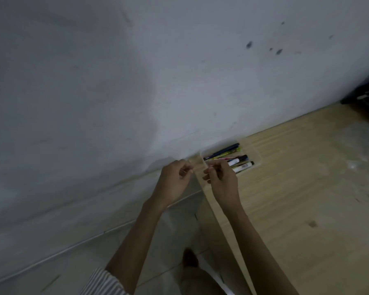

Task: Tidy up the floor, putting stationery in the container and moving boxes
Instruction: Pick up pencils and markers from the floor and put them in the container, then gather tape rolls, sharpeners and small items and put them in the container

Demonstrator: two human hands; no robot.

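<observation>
Sleeve: a striped cuff [102, 282] on the left arm, at the bottom edge left of centre, nearest the lens.
Foot: a blurred dark shape [190, 257] on the pale tiled floor [73, 241], bottom centre.
Left hand [175, 179]: centre of the frame, off the wooden table's [296, 188] left corner; fingers curled inward. Too blurred to tell whether they hold anything.
Right hand [222, 179]: just right of the left hand, above the table's corner; fingers curled, pinching a thin pink pen [221, 159] whose far end reaches over the container.
Container [257, 154]: a clear, shallow, rectangular plastic tray with rounded corners, sitting on the table's far corner against the grey wall [115, 81], just right of centre.
Contents: a black pen [224, 151] and a yellow-green pen [235, 150] along the far side; two white-bodied, black-capped markers [243, 166] nearer, all lying parallel.
Upper right edge: a dark object [366, 94], blurred.
</observation>
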